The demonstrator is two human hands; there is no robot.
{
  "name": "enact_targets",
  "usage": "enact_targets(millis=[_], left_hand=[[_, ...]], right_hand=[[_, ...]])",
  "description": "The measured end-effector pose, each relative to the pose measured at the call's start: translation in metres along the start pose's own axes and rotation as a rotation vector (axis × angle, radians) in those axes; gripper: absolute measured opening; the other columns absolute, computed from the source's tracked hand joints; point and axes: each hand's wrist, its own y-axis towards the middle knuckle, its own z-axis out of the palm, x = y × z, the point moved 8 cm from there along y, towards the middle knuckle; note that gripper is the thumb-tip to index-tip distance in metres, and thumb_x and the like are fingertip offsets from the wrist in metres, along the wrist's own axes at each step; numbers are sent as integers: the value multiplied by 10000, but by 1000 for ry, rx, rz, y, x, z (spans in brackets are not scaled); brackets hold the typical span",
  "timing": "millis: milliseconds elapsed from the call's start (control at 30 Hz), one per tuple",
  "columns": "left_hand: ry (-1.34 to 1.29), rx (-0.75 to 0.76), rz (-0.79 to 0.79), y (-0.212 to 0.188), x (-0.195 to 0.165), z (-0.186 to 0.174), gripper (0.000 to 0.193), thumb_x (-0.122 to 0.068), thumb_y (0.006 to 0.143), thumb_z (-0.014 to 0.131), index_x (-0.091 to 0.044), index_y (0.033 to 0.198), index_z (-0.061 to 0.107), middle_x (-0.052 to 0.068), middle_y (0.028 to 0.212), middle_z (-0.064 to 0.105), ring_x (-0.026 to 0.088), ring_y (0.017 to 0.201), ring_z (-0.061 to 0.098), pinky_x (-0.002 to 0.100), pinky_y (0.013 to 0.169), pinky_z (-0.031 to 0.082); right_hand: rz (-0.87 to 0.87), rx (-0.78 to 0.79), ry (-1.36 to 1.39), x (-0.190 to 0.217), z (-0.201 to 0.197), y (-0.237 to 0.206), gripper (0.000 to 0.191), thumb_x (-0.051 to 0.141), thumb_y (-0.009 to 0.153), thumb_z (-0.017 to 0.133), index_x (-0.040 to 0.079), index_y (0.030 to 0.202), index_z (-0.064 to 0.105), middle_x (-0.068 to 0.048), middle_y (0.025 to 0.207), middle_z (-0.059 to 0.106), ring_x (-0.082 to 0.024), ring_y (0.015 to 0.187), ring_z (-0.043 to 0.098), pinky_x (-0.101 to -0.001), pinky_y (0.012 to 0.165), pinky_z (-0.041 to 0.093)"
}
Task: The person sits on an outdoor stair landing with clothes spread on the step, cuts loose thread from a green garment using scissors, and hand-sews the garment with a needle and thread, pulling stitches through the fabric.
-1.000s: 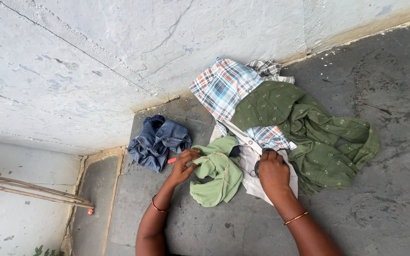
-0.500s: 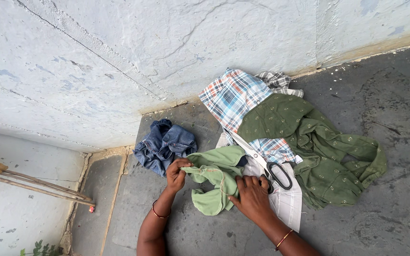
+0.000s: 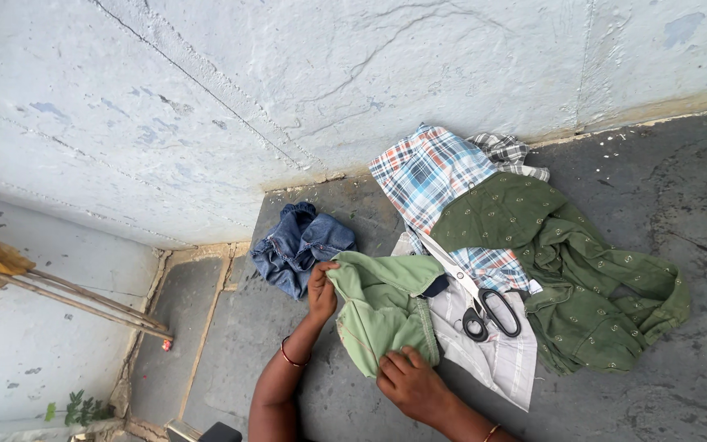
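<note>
Lying between both hands (image 3: pixel 366 336), gripped: the light green cloth (image 3: pixel 382 307).

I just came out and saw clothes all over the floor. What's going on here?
A person is crouched over a light green garment spread on the grey stone floor. The left hand grips its upper edge, and the right hand presses on its lower part. Black-handled scissors lie beside it on a white cloth. A dark green shirt, a plaid shirt and crumpled jeans lie nearby.
</note>
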Motion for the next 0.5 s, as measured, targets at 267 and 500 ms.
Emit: enact_targets(millis=[267,500], left_hand=[[-165,407,-300,-7,19,78,686,-39,1027,514,-67,1646,222,82,1299,567,122,1102,536,280,992,411],[58,138,-284,-6,3,28,295,-101,1060,563,38,1315,611,101,1058,684,150,900,657,305,846,517]], right_hand=[[178,202,295,-10,17,6,335,277,895,688,1,1081,645,-177,1168,602,-352,1131,539,-491,979,383],[389,-70,420,-40,-19,2,265,179,960,626,13,1167,629,-159,1135,587,-334,1026,587,-455,910,455]])
